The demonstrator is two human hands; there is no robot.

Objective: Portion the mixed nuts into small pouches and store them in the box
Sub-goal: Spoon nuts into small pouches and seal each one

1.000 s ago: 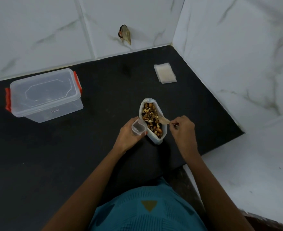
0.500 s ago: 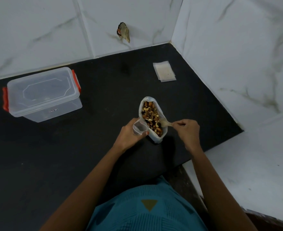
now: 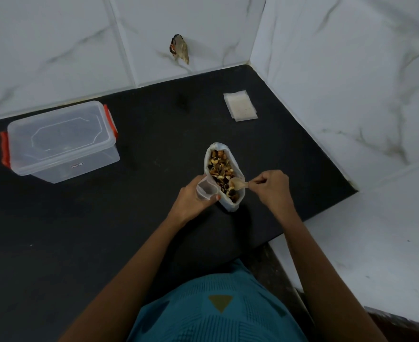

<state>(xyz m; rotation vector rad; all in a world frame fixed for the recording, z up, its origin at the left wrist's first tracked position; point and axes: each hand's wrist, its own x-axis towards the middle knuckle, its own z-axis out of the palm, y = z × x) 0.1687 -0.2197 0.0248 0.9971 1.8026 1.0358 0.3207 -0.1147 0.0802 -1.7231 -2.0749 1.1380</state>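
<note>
A: Where do we find the white plastic bag (image 3: 228,205) of mixed brown nuts (image 3: 218,166)?

B: We see it near the right edge of the black countertop (image 3: 92,230), mouth open upward. Its long axis runs from the front edge toward the back wall, with the far end leaning slightly left.

A: And the hands?

B: The left hand (image 3: 191,197) has its fingers curled round a small clear pouch (image 3: 205,190). The pouch's open mouth faces up, touching the bag's left side. The right hand (image 3: 273,190) pinches the handle of a pale wooden spoon (image 3: 238,184) between closed fingertips. The spoon lies across the bag, its bowl pointing left over the nuts.

A: What else do we have?

B: A clear lidded plastic box with red clips (image 3: 60,141) stands by the back edge, well to the left. A flat stack of clear pouches (image 3: 240,107) lies near the back right corner.
</note>
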